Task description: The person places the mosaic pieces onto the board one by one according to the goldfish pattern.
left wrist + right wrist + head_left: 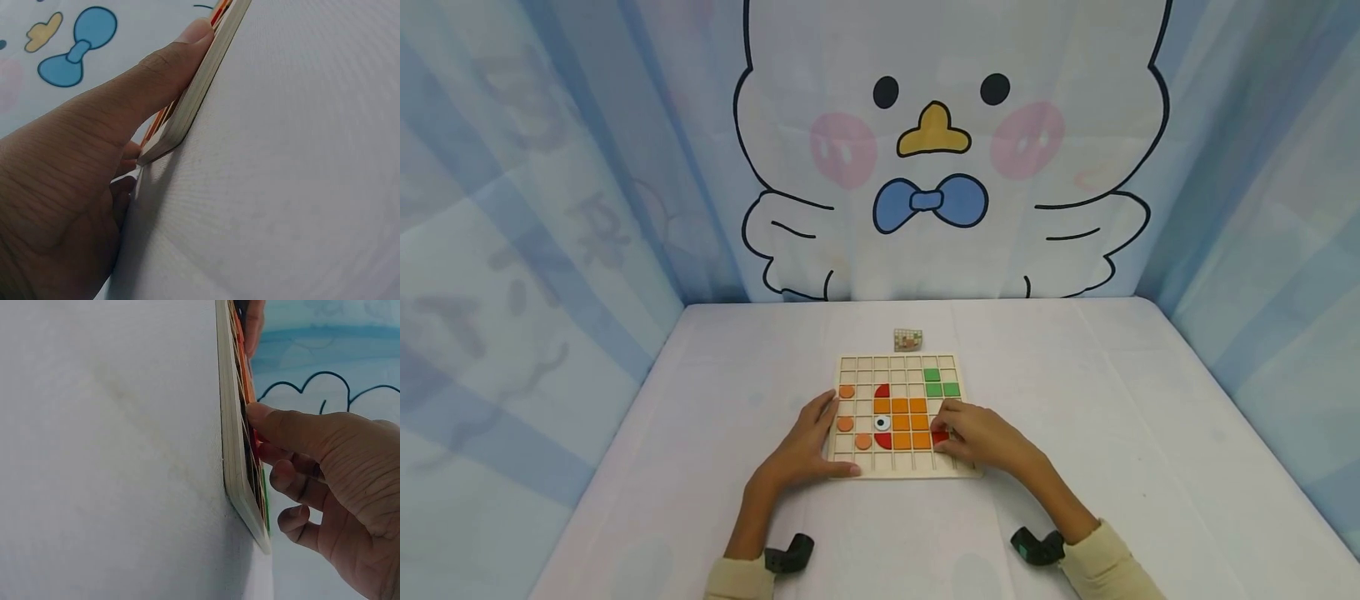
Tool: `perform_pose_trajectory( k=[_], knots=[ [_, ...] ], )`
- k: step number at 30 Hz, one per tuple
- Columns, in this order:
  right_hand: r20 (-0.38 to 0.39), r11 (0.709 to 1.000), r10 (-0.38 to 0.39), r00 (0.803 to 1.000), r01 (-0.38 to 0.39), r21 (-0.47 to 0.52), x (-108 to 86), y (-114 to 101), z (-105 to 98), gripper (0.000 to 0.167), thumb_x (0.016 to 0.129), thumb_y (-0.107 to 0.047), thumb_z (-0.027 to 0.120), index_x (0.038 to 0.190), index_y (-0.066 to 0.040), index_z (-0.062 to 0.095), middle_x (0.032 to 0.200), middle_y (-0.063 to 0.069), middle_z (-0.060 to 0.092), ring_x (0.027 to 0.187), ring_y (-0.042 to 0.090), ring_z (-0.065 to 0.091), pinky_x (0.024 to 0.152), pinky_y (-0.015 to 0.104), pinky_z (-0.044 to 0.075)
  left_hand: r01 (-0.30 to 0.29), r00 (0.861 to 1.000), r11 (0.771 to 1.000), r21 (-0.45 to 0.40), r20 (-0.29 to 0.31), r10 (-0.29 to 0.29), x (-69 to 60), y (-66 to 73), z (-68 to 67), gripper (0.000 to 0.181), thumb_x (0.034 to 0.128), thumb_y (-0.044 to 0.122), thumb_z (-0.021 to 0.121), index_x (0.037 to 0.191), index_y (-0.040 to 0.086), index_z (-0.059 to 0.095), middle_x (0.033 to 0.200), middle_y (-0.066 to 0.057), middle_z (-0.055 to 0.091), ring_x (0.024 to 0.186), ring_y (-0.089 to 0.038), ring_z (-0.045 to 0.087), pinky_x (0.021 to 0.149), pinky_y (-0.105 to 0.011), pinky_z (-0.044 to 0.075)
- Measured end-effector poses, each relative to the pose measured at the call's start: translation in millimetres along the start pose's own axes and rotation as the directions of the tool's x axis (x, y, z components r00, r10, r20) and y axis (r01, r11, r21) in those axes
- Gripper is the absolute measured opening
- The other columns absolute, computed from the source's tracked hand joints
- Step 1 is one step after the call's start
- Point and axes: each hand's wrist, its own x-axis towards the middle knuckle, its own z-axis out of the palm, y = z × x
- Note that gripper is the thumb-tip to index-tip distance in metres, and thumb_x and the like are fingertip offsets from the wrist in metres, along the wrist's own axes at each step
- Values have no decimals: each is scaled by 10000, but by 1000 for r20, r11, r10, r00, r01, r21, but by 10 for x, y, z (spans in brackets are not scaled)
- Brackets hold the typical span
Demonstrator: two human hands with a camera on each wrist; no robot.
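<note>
A pale wooden grid board (906,467) lies flat on the table, with colored tiles in some of its cells. My left hand (803,443) grips its left side, the thumb along the front edge and the fingers at the left rim. Over the right part of the board, my right hand (985,433) pinches a red tile (940,437) between thumb and forefinger, right beside the orange square tiles (901,422). Whether this tile sits fully in its cell is hidden by the fingers. Left of the orange block are a round eye tile (882,422) and red quarter-round tiles (882,391).
Green square tiles (933,389) occupy cells at the board's upper right. Orange round tiles (847,392) sit in cells on the left. Behind the board stands a small patterned object (907,339). A printed curtain (932,258) hangs at the table's (1075,375) far edge.
</note>
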Motion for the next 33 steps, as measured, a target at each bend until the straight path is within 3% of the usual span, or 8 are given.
perform_pose_trajectory(
  k=[7, 18, 33],
  knots=[
    [13, 1000, 12, 1000, -13, 9, 0, 16, 21, 238, 857, -322, 751, 1016, -150, 714, 1027, -64, 616, 799, 32, 532, 736, 222, 518, -28, 1000, 999, -22, 0, 28, 5, -8, 2, 1233, 651, 560, 842, 1566, 82, 167, 1639, -94, 115, 1506, -311, 149, 1173, -545, 263],
    [6, 1000, 0, 1000, -1, 20, -1, 11, 40, 228, 860, -309, 750, 1014, -146, 709, 1014, -58, 615, 848, 52, 558, 788, 261, 539, -25, 1000, 1000, -2, -2, 25, -1, -15, 12, 1221, 652, 552, 843, 1562, 74, 185, 1638, -93, 126, 1505, -307, 151, 1180, -534, 257],
    [0, 1000, -7, 1000, 7, 3, 7, 27, 19, 245, 852, -313, 757, 1011, -132, 713, 1011, -44, 616, 818, 44, 546, 760, 239, 535, -54, 998, 999, -3, -9, 54, 10, -18, -7, 1210, 662, 555, 840, 1556, 54, 196, 1640, -96, 130, 1508, -314, 144, 1181, -539, 253]
  ],
)
